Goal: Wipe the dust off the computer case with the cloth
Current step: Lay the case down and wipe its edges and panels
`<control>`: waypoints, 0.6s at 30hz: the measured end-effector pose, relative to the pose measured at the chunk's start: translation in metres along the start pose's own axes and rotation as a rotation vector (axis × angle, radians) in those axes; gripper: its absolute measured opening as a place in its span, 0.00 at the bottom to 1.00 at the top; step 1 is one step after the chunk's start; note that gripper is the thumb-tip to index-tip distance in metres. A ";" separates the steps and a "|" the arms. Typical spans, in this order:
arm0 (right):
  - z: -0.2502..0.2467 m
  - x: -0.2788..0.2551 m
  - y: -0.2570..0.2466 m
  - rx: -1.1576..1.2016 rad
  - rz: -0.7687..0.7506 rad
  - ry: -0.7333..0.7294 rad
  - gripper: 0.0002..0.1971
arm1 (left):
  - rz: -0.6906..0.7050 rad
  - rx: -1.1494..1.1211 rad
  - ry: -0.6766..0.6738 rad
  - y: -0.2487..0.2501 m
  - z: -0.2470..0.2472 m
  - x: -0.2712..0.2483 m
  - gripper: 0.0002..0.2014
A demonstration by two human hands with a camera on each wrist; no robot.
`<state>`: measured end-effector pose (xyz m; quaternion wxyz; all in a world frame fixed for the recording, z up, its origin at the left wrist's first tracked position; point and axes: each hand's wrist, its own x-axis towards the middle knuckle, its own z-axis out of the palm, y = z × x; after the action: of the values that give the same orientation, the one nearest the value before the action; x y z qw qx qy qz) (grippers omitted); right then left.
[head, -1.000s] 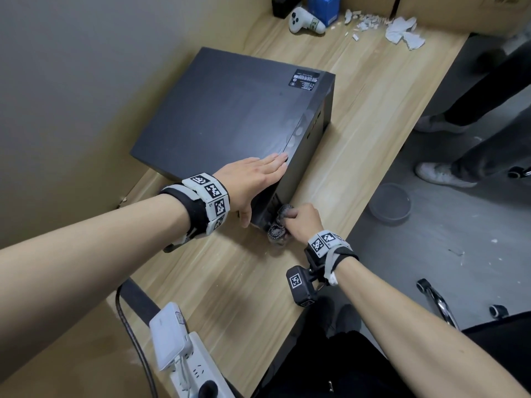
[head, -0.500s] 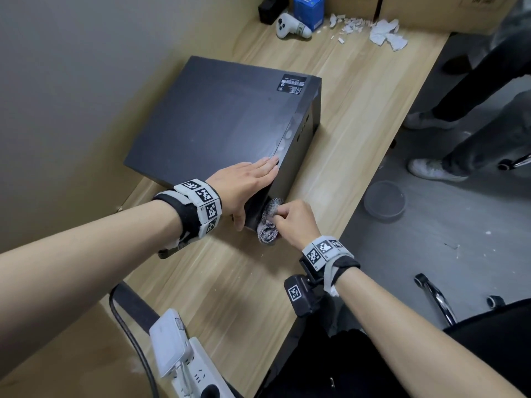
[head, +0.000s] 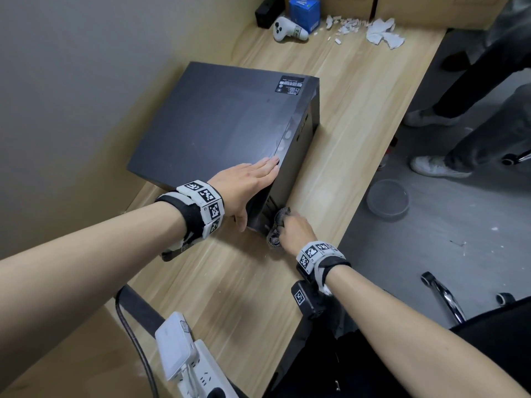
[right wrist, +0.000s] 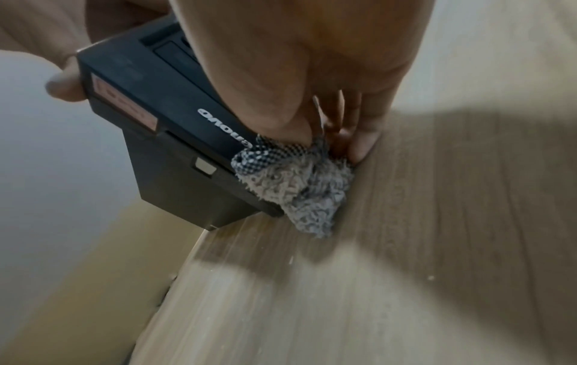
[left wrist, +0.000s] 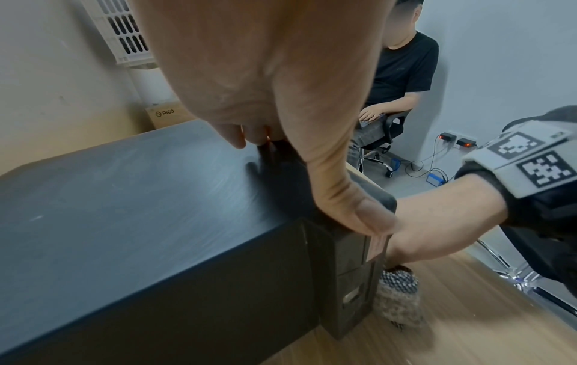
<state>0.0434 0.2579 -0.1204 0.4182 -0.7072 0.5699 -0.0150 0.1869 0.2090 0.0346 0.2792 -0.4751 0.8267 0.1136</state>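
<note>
A black computer case (head: 218, 130) lies on its side on the wooden desk (head: 350, 90), close to the wall. My left hand (head: 247, 182) rests flat on its top near the front corner, fingers straight, thumb down over the near end (left wrist: 355, 212). My right hand (head: 296, 229) grips a bunched grey checked cloth (head: 275, 228) and presses it against the case's front panel at its lower near corner (right wrist: 293, 187). In the left wrist view the cloth (left wrist: 396, 296) hangs beside the front panel, down to the desk.
A white power strip with a charger (head: 184, 360) and a black cable lie at the desk's near end. A white game controller (head: 284, 30), a blue box (head: 304, 12) and torn white scraps (head: 382, 35) sit at the far end. People's legs and shoes (head: 436, 165) stand right, beside a round dish (head: 388, 199) on the floor.
My right hand with the cloth has shifted a little along the front panel's near corner. My left hand stays flat on the case top. The head view has tilted slightly.
</note>
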 end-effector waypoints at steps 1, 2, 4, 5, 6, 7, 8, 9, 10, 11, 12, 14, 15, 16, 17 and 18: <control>0.001 -0.001 0.000 0.029 0.009 -0.019 0.05 | 0.000 0.006 0.003 0.000 0.001 0.001 0.76; 0.002 -0.005 -0.003 0.076 0.032 -0.041 0.05 | -0.001 0.015 0.004 0.000 0.001 0.001 0.77; 0.009 -0.012 -0.003 0.243 0.088 -0.074 0.05 | -0.004 0.028 -0.005 -0.001 0.002 0.002 0.77; 0.012 -0.016 -0.003 0.347 0.117 -0.073 0.06 | -0.008 0.025 -0.012 -0.001 0.002 0.002 0.77; 0.011 -0.021 -0.005 0.435 0.138 -0.058 0.07 | -0.011 0.019 -0.013 -0.001 0.002 0.002 0.77; 0.009 -0.025 -0.007 0.500 0.142 -0.036 0.07 | -0.009 0.017 -0.009 -0.001 0.002 0.002 0.77; 0.003 -0.028 -0.010 0.539 0.126 -0.017 0.08 | -0.003 0.020 -0.004 0.000 0.001 0.002 0.77; -0.004 -0.030 -0.014 0.555 0.084 0.000 0.08 | 0.000 0.024 0.000 0.000 0.000 0.002 0.77; -0.012 -0.033 -0.019 0.551 0.030 0.015 0.08 | 0.000 0.028 0.003 0.000 -0.001 0.002 0.77; -0.020 -0.036 -0.023 0.545 -0.021 0.023 0.08 | 0.002 0.033 0.003 0.001 -0.001 0.002 0.77; -0.027 -0.038 -0.026 0.545 -0.068 0.013 0.06 | 0.006 0.042 0.000 0.000 0.000 0.002 0.76; -0.042 -0.043 -0.036 0.587 -0.162 -0.018 0.04 | 0.014 0.055 0.033 -0.002 0.003 0.001 0.71; -0.049 -0.045 -0.042 0.658 -0.213 -0.015 0.05 | 0.027 0.047 0.080 -0.004 0.006 0.001 0.63; -0.057 -0.046 -0.049 0.740 -0.260 0.003 0.05 | 0.057 0.021 0.123 -0.006 0.007 0.001 0.53; -0.066 -0.045 -0.056 0.815 -0.299 0.032 0.06 | 0.090 -0.025 0.139 -0.008 0.006 0.000 0.44; -0.077 -0.044 -0.064 0.859 -0.322 0.055 0.06 | 0.102 -0.084 0.130 -0.011 0.003 -0.002 0.38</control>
<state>0.0400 0.2493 -0.0115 0.6505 -0.5485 0.4059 -0.3335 0.1977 0.2061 0.0343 0.1987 -0.4499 0.8608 0.1310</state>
